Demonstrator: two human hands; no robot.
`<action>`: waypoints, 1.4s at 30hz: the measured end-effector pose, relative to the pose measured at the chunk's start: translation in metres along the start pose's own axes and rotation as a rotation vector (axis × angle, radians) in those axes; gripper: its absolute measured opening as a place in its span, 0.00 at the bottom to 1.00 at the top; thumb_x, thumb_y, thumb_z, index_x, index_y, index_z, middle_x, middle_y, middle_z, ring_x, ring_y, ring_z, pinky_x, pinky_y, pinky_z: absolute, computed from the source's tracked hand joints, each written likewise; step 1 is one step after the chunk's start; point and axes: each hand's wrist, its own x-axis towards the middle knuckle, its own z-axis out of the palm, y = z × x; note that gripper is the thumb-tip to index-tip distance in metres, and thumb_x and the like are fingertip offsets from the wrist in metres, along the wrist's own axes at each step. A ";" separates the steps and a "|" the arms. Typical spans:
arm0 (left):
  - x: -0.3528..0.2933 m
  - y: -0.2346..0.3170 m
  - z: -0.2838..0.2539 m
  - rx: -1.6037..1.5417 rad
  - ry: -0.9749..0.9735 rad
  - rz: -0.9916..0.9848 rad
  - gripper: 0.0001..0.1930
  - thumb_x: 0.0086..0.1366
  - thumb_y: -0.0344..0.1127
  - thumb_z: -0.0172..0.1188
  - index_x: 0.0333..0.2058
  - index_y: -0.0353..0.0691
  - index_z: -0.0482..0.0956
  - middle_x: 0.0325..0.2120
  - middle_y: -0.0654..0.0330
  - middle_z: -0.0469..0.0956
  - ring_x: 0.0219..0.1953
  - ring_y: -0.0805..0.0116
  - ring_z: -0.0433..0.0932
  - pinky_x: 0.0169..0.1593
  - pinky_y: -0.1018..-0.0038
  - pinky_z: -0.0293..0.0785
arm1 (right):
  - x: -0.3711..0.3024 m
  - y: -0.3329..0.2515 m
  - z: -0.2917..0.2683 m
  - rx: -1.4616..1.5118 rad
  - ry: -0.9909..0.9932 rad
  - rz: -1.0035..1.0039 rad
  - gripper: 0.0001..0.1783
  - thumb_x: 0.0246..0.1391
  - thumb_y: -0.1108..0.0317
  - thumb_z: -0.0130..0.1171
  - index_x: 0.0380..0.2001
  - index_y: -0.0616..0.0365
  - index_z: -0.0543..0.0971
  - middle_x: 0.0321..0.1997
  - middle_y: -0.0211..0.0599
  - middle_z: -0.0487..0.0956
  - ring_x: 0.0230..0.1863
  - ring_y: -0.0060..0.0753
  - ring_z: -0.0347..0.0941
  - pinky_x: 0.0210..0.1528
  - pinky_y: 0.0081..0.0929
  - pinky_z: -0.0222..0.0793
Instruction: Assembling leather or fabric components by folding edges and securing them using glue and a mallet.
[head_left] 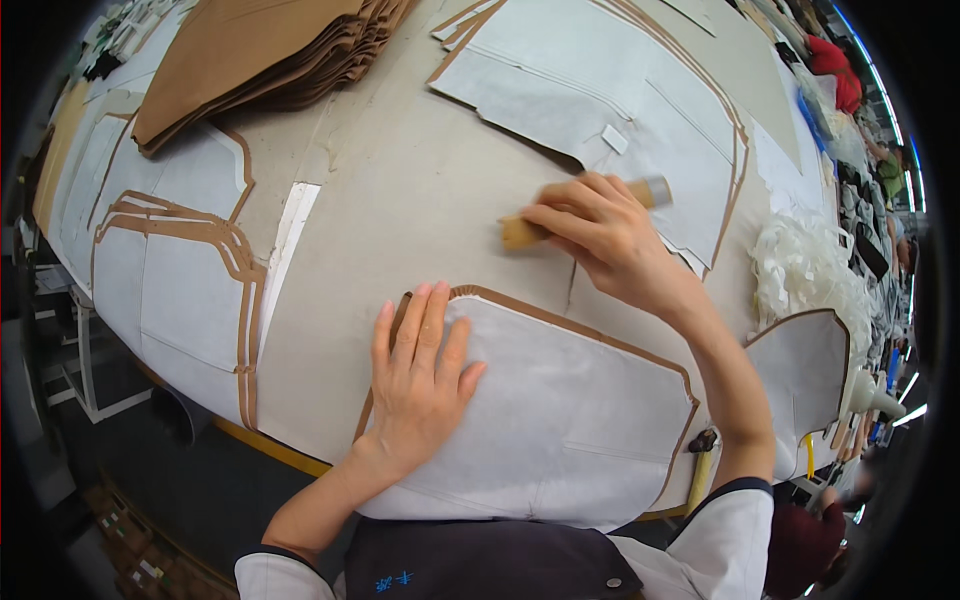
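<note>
My left hand (415, 395) lies flat, fingers stretched out, on the upper left corner of a white-backed panel (550, 420) with a brown folded border. The panel lies at the near edge of the table, and its border looks gathered at the rounded corner beside my fingertips. Above the panel's far edge, my right hand (600, 225) is closed around a short wooden tool (522, 234). Its grey, metal-looking end points right. Motion blurs the tool, and my fingers cover its middle, so its exact kind is unclear.
Similar white panels with brown borders lie at the far right (600, 70) and left (190, 300). A thick stack of brown pieces (270, 60) is at the far left. On the right are tangled white strips (810, 270), a grey panel (805, 370) and a yellow-handled tool (700, 480).
</note>
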 end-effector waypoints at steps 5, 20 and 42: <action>0.000 0.001 0.006 0.023 -0.061 0.111 0.28 0.66 0.35 0.66 0.61 0.26 0.70 0.70 0.35 0.64 0.74 0.41 0.61 0.75 0.40 0.51 | -0.093 -0.010 -0.005 -0.207 0.187 0.353 0.21 0.53 0.77 0.67 0.52 0.58 0.83 0.55 0.37 0.80 0.56 0.44 0.74 0.58 0.44 0.68; 0.033 0.064 0.031 -0.181 0.015 0.370 0.21 0.63 0.28 0.68 0.54 0.31 0.80 0.51 0.51 0.78 0.54 0.49 0.77 0.60 0.57 0.72 | -0.347 -0.217 0.033 -0.528 0.615 1.347 0.18 0.62 0.75 0.63 0.55 0.66 0.79 0.50 0.48 0.76 0.53 0.52 0.72 0.55 0.43 0.68; 0.044 0.070 0.056 -0.073 0.018 0.412 0.25 0.56 0.26 0.70 0.55 0.34 0.81 0.48 0.56 0.75 0.52 0.57 0.75 0.56 0.59 0.71 | -0.154 -0.138 -0.001 0.103 0.509 0.847 0.24 0.59 0.79 0.65 0.59 0.66 0.75 0.40 0.47 0.77 0.34 0.49 0.78 0.36 0.38 0.73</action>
